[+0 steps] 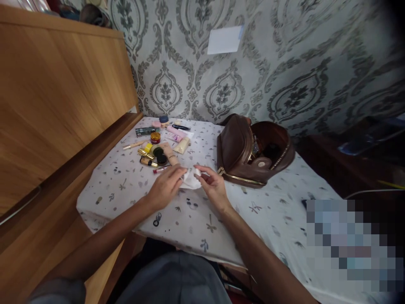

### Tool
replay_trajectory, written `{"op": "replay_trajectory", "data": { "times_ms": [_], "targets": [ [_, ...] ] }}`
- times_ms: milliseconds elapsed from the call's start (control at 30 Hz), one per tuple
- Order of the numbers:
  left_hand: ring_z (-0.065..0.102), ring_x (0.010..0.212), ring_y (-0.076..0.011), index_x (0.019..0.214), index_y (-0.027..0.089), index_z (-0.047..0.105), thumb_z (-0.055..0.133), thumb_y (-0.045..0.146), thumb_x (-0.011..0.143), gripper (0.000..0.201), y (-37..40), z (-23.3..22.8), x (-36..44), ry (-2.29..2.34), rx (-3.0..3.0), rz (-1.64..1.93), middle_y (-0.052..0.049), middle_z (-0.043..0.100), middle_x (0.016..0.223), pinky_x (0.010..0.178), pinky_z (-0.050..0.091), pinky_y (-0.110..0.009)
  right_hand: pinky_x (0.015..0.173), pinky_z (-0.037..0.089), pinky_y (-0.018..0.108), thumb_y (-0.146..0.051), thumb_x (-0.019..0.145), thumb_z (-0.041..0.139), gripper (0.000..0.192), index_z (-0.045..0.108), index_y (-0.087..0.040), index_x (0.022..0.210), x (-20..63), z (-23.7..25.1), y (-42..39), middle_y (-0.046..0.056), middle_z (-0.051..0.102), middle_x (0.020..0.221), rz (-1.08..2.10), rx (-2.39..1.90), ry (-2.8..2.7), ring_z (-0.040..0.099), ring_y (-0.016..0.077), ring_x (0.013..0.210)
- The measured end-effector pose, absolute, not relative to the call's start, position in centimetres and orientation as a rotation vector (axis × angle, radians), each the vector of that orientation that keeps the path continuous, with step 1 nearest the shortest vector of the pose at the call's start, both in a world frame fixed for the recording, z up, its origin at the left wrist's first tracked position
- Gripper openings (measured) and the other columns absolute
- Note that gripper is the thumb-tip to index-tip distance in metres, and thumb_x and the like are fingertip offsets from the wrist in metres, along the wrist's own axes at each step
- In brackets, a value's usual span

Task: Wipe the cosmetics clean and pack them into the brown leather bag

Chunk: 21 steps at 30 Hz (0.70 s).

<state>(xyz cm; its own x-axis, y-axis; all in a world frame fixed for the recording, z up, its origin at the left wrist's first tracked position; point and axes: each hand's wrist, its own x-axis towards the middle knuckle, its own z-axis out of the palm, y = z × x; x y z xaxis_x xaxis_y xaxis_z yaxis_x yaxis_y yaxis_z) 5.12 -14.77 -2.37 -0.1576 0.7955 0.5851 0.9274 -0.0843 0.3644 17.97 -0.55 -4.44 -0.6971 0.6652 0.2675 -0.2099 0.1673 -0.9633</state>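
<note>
My left hand (167,185) and my right hand (212,185) both pinch a crumpled white tissue or wipe (190,180) just above the table. Past my left hand lies a spread of cosmetics. Among them are a beige tube (171,154), a dark round jar (161,159), a gold-capped bottle (148,162), a cream pouch-like tube (182,145) and an amber jar (155,137). A thin red-tipped stick (160,169) is partly covered by my left hand. To the right of my right hand stands a brown leather bag (236,145), unzipped, its inside mostly dark.
A patterned white cloth (177,219) covers the table. A wooden cabinet (63,76) borders it on the left, and a papered wall (190,84) rises behind. A pink tube (175,131) and a dark green cylinder (147,131) lie farther back. Something at lower right is pixelated.
</note>
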Motion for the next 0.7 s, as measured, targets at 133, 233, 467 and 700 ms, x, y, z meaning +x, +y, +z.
{"op": "replay_trajectory", "data": {
  "times_ms": [133, 233, 467, 700],
  "targets": [
    [0.058, 0.116, -0.0264, 0.119, 0.018, 0.056, 0.042, 0.015, 0.097, 0.026, -13.7, -3.2, 5.6, -1.919, -1.934, -0.796, -0.014, 0.062, 0.123, 0.1, 0.049, -0.044, 0.051, 0.046, 0.025, -0.046, 0.073, 0.074, 0.035, 0.066, -0.021, 0.096, 17.9, -4.6, -0.5, -0.001, 0.062, 0.072, 1.669, -0.481, -1.716, 0.056, 0.0123, 0.056],
    [0.059, 0.114, -0.0285, 0.11, 0.017, 0.056, 0.049, 0.014, 0.094, 0.019, -13.8, -4.7, 3.9, -2.03, -1.852, -0.681, -0.015, 0.062, 0.119, 0.096, 0.051, -0.044, 0.045, 0.043, 0.024, -0.051, 0.073, 0.073, 0.037, 0.061, -0.02, 0.088, 17.9, -4.7, -0.3, -0.003, 0.056, 0.068, 1.64, -0.551, -1.675, 0.053, 0.0105, 0.049],
    [0.06, 0.112, -0.0243, 0.117, 0.019, 0.053, 0.051, 0.019, 0.093, 0.024, -14.5, -6.1, 1.0, -2.254, -1.831, -0.998, -0.01, 0.064, 0.116, 0.097, 0.049, -0.039, 0.048, 0.044, 0.025, -0.055, 0.078, 0.069, 0.036, 0.057, -0.021, 0.082, 17.9, -5.0, -0.1, -0.003, 0.059, 0.066, 1.497, -0.614, -1.754, 0.055, 0.0127, 0.053],
    [0.058, 0.117, -0.0251, 0.124, 0.014, 0.051, 0.044, 0.029, 0.096, 0.032, -12.4, -5.3, 3.1, -2.325, -1.779, -1.393, -0.014, 0.063, 0.124, 0.103, 0.043, -0.04, 0.044, 0.042, 0.024, -0.056, 0.077, 0.067, 0.038, 0.064, -0.019, 0.077, 17.9, -4.6, -0.4, -0.003, 0.056, 0.054, 1.553, -0.612, -1.706, 0.051, 0.0117, 0.045]
  ]
}}
